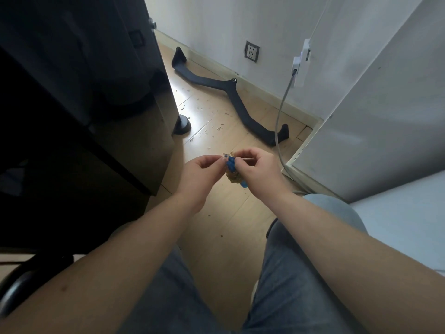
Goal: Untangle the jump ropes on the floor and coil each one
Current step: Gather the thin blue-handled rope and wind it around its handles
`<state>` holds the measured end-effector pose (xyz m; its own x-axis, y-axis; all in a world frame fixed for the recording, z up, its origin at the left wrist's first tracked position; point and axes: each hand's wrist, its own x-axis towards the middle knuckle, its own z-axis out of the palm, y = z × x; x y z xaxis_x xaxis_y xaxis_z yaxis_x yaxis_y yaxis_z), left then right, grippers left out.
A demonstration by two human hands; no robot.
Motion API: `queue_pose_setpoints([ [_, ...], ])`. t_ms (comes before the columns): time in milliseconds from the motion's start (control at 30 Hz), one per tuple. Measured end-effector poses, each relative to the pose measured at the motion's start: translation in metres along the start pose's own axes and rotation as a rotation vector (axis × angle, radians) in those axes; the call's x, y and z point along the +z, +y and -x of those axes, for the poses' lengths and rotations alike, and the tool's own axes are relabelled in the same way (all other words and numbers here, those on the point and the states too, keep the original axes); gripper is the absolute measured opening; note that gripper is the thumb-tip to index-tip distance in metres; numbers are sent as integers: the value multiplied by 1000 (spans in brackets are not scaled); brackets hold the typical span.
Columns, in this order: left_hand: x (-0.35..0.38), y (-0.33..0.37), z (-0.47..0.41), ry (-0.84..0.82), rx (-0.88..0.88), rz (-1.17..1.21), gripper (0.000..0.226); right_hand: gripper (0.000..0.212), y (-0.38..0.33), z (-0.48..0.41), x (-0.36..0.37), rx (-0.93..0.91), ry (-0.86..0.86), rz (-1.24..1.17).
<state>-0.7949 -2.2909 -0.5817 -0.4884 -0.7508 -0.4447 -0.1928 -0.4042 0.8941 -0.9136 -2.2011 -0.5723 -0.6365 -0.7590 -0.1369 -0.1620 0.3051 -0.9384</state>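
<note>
Jump rope bundle point(233, 175) sits between my hands: left hand point(201, 171) pinching its top, right hand point(258, 172) gripping its side. Dark cabinet point(134, 141) crowds left of the left hand, white panel edge point(304, 168) right of the right hand, open floor point(216, 131) ahead. Bundle's long axis runs away-to-near, blue handle tip point(244, 185) pointing back at me.

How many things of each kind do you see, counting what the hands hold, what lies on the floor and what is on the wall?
Blue and yellowish rope bundle, held by left hand and right hand: 1
Black curved bar on the floor: 1
Round black base on the floor: 1
Wall socket: 1
Grey cable: 1
Total: 5
</note>
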Motion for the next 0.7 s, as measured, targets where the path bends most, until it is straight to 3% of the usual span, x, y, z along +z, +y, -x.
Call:
queue_pose_setpoints([
  [367, 5, 0, -8, 38, -51, -3, 8, 10, 4, -1, -2, 4, -10, -10],
  [567, 0, 1, 4, -71, 63, -157, 11, 19, 7, 2, 0, -27, -5, 193],
  [700, -1, 0, 5, -45, 99, -219, 8, 19, 6, 3, 0, -41, -45, 238],
])
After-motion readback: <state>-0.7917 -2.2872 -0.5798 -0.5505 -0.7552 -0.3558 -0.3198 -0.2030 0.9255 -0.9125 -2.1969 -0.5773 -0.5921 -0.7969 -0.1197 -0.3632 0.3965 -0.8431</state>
